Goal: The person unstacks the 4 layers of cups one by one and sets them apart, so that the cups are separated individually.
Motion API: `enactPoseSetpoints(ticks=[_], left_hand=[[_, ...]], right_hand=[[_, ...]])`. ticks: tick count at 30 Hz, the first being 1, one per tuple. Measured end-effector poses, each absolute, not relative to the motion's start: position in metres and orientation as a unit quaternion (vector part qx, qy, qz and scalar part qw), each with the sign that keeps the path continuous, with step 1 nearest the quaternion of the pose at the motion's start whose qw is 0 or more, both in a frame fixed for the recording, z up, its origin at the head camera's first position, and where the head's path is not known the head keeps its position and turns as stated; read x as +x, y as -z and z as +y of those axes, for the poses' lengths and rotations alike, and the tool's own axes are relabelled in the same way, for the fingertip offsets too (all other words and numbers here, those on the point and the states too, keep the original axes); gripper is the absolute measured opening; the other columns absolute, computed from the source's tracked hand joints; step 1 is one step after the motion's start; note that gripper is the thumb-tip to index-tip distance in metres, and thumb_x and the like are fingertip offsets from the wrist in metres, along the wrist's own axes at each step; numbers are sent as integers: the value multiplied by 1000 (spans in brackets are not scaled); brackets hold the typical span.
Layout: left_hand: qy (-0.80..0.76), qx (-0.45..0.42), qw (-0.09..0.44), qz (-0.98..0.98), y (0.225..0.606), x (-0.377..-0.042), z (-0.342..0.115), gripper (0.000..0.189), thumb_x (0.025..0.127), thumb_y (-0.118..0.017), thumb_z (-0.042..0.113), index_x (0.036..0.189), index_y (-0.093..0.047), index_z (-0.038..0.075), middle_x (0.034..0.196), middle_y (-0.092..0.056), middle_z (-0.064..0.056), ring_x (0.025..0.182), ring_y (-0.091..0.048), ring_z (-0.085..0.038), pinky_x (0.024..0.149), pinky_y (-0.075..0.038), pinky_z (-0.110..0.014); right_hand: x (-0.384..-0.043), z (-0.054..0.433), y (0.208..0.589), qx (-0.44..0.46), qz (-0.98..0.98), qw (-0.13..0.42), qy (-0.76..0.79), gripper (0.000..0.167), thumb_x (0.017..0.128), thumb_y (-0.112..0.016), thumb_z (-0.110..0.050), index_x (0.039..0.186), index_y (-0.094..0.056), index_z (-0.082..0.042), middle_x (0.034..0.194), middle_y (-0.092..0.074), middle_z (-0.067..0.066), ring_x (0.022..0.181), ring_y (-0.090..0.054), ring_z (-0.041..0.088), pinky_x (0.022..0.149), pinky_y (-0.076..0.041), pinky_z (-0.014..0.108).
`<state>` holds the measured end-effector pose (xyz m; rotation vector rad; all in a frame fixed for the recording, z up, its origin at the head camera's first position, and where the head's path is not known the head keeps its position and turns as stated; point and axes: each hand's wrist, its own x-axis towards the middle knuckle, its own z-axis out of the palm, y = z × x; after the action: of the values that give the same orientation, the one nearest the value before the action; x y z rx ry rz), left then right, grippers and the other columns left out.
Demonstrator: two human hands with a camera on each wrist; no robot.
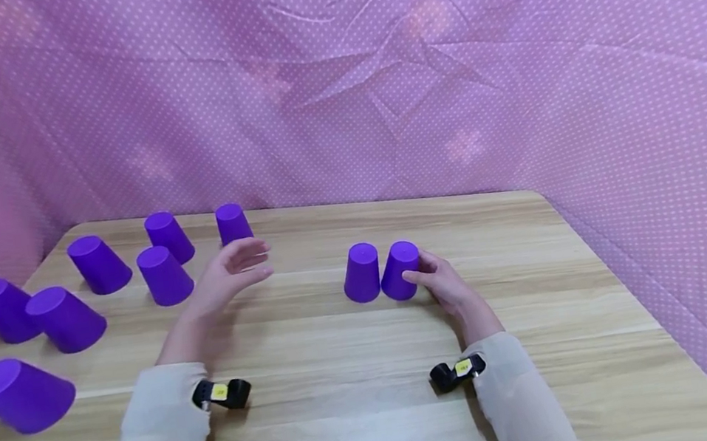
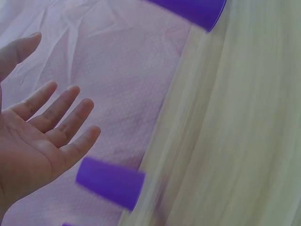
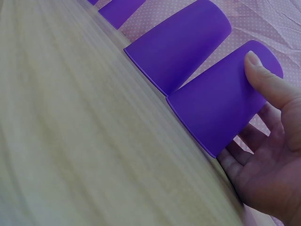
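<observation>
Two purple cups stand upside down side by side near the table's middle. My right hand (image 1: 447,284) grips the right-hand cup (image 1: 399,272), thumb on its near side and fingers behind it. In the right wrist view that cup (image 3: 216,101) has its rim down on the wood, right beside the rim of the left-hand cup (image 3: 181,44). My left hand (image 1: 226,274) is raised over the table with nothing in it, fingers spread in the left wrist view. It overlaps the lower part of a far upside-down cup (image 1: 233,221) in the head view.
Several more upside-down purple cups, among them a near one (image 1: 24,396) and a middle one (image 1: 165,276), are spread over the left side of the wooden table (image 1: 332,417). Pink dotted cloth (image 1: 338,103) hangs behind the table and along its sides.
</observation>
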<state>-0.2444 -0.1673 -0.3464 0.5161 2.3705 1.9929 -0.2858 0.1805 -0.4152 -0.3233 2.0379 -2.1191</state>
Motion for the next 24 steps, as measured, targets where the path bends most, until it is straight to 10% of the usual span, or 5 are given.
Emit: enactPoseSetpoints(ticks=[24], left_hand=[[-662, 154, 53, 731, 371, -274, -75, 54, 74, -67, 9, 121, -42, -2, 122, -44, -18, 113, -39, -30, 92, -35, -36]], right_hand=[[-287, 181, 414, -105, 685, 99, 714, 53, 77, -59, 0, 125, -39, 5, 117, -47, 20, 110, -41, 25, 98, -25, 33]])
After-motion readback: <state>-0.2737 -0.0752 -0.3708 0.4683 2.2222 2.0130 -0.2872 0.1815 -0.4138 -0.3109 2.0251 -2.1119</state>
